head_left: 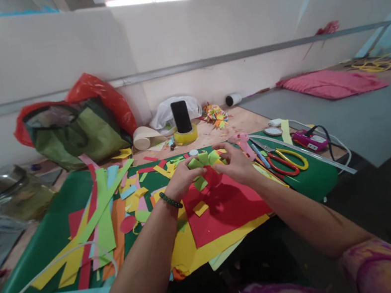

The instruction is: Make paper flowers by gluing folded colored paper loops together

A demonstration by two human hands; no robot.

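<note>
Both my hands meet over a red paper sheet (225, 207) at the middle of the table. My left hand (180, 179), with a dark bead bracelet on its wrist, pinches the left side of a green folded paper piece (204, 161). My right hand (236, 162) grips the right side of the same piece. The green piece has several loops or flaps sticking up between my fingers. Yellow sheets (187, 254) lie under the red one.
Coloured paper strips (98, 219) litter a green mat (54, 227) on the left. Scissors (287, 160), a pink glue gun (243, 144) and a ruler (306, 154) lie right of my hands. A phone (181, 116) stands in a yellow tape roll; bags (74, 127) sit behind.
</note>
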